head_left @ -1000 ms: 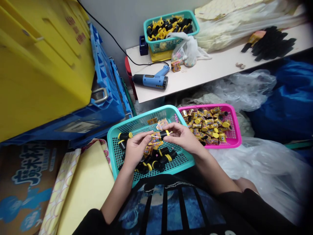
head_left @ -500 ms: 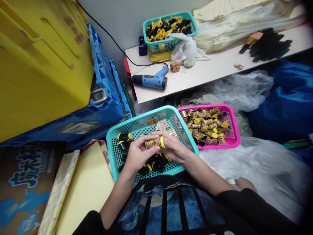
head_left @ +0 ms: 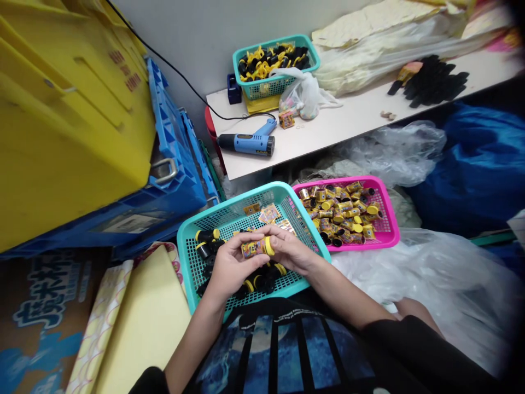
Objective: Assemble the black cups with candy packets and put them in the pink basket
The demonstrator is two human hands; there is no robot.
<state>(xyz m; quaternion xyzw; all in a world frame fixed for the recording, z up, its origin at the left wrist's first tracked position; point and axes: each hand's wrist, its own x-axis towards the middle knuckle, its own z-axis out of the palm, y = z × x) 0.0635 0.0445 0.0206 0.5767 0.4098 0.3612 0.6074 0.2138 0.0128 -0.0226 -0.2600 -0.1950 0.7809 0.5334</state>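
Note:
Over the turquoise basket, a small bottle with a yellow cap and a printed yellow sleeve lies sideways between my hands. My left hand is closed around its sleeve end, thumb along the lower side. The fingers of my right hand are closed at the yellow cap. Below them in the basket lie several black bottles with yellow caps, partly hidden by my hands. Flat printed sleeves rest at the basket's far side.
A pink basket of sleeved bottles adjoins on the right. On the white shelf ahead are a blue heat gun, another turquoise basket and a pile of black pieces. Blue and yellow crates stand at left.
The view has shifted slightly, so the shelf and its things appear a little lower and further left. Both hands keep hold of the same bottle above the basket.

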